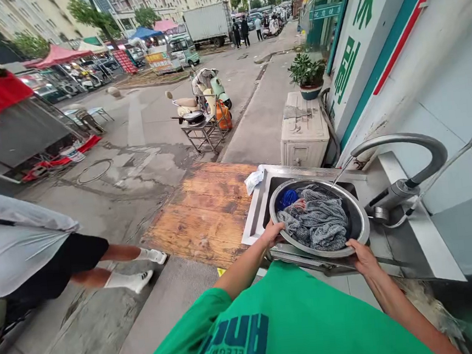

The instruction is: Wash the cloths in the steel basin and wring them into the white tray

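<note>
A round metal basin point(363, 222) sits over the stainless steel sink point(252, 232). Grey knitted cloth point(320, 216) fills much of it, beside a bunched blue piece point(288, 198) and a bit of orange-pink material. My left hand point(273, 233) grips the basin's near left rim, fingers closed round the edge. On the near right rim, my right hand point(362, 255) holds on as well, its fingers partly hidden by the basin. A curved grey faucet point(402, 139) arches over the basin, and a thin stream of water falls from its spout into it.
A worn wooden board point(206, 212) adjoins the sink on the left, with a crumpled white packet point(254, 181) at the sink's corner. A wall stands close on the right. Beyond the sink are a white air-conditioner unit point(303, 124) and potted plant point(307, 77). A person point(39, 244) walks at left.
</note>
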Action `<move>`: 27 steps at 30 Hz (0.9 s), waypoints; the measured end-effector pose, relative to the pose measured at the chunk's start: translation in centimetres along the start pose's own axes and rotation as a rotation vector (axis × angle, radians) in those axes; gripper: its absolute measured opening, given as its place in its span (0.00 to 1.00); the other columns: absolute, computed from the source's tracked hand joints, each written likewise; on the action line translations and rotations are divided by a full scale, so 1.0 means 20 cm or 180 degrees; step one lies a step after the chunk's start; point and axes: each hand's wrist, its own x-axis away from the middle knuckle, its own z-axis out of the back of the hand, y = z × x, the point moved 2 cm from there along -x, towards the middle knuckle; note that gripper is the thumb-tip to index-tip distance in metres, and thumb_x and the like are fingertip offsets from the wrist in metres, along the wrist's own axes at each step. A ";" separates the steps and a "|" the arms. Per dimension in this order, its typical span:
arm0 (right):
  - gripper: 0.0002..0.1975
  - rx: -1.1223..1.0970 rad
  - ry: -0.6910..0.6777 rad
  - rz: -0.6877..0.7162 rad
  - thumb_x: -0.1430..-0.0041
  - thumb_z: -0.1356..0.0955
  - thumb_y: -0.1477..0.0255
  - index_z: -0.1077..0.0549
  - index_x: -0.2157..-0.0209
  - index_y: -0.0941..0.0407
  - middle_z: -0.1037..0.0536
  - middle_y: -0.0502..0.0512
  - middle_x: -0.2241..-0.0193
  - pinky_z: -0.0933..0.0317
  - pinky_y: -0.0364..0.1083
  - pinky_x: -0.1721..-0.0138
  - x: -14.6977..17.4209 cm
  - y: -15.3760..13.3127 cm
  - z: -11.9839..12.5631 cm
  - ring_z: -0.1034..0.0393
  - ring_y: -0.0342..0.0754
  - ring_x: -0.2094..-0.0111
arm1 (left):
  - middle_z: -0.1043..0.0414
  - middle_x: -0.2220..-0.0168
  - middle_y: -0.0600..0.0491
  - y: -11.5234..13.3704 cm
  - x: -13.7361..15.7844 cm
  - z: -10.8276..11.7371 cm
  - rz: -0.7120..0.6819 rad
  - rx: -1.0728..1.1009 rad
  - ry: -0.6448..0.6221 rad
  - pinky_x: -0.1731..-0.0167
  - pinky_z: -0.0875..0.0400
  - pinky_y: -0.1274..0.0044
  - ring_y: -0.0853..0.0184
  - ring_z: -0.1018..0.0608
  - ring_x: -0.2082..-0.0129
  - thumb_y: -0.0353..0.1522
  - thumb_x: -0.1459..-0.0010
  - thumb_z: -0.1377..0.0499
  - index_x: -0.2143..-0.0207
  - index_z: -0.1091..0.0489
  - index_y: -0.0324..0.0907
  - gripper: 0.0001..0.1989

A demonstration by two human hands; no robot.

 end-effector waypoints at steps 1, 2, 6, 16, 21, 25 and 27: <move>0.10 0.0015 -0.0010 0.0014 0.65 0.31 0.80 0.37 0.84 0.56 0.40 0.42 0.88 0.44 0.41 0.83 0.00 0.00 0.00 0.43 0.41 0.83 | 0.40 0.74 0.58 0.00 0.00 0.00 -0.0015 -0.0030 0.0025 0.69 0.28 0.70 0.71 0.34 0.78 0.24 0.59 0.41 0.57 0.38 0.42 0.23; 0.10 0.0031 -0.0014 0.0032 0.65 0.31 0.80 0.37 0.83 0.56 0.40 0.42 0.87 0.44 0.41 0.83 0.00 0.00 0.00 0.43 0.41 0.83 | 0.41 0.75 0.58 0.00 0.00 0.00 -0.0023 -0.0060 0.0045 0.69 0.28 0.70 0.71 0.34 0.78 0.24 0.59 0.41 0.57 0.38 0.43 0.23; 0.10 0.0093 0.0000 0.0054 0.65 0.30 0.79 0.37 0.83 0.56 0.41 0.42 0.87 0.44 0.41 0.83 0.03 -0.02 0.01 0.43 0.41 0.82 | 0.40 0.74 0.58 0.01 0.00 0.00 -0.0032 -0.0127 0.0070 0.69 0.29 0.70 0.71 0.34 0.78 0.24 0.59 0.41 0.56 0.39 0.43 0.24; 0.11 -0.0033 0.0077 -0.0048 0.73 0.28 0.79 0.34 0.83 0.57 0.37 0.43 0.87 0.44 0.41 0.85 0.05 -0.03 0.00 0.42 0.41 0.81 | 0.37 0.74 0.58 0.01 0.01 0.00 -0.0042 -0.0154 0.0042 0.73 0.31 0.74 0.72 0.34 0.80 0.24 0.56 0.42 0.55 0.40 0.41 0.23; 0.14 -0.0110 0.0035 -0.0059 0.73 0.28 0.79 0.38 0.86 0.55 0.40 0.42 0.88 0.44 0.40 0.86 0.06 -0.03 0.00 0.45 0.40 0.83 | 0.41 0.78 0.61 0.00 -0.01 0.00 0.0019 -0.0209 0.0087 0.70 0.30 0.72 0.73 0.33 0.80 0.24 0.51 0.42 0.54 0.40 0.40 0.20; 0.13 0.0015 0.0018 -0.0032 0.71 0.29 0.78 0.38 0.85 0.54 0.40 0.42 0.88 0.45 0.40 0.87 0.07 -0.05 0.00 0.44 0.40 0.84 | 0.41 0.80 0.62 0.01 -0.01 0.00 -0.0042 -0.0211 0.0154 0.76 0.32 0.76 0.73 0.35 0.84 0.24 0.55 0.40 0.55 0.40 0.41 0.23; 0.12 0.0184 -0.0029 0.0047 0.69 0.29 0.75 0.38 0.84 0.54 0.40 0.43 0.87 0.44 0.40 0.86 0.08 -0.05 0.00 0.43 0.41 0.84 | 0.41 0.81 0.61 0.02 0.00 -0.01 -0.0071 -0.0172 0.0205 0.78 0.34 0.77 0.73 0.35 0.85 0.23 0.57 0.41 0.55 0.39 0.41 0.24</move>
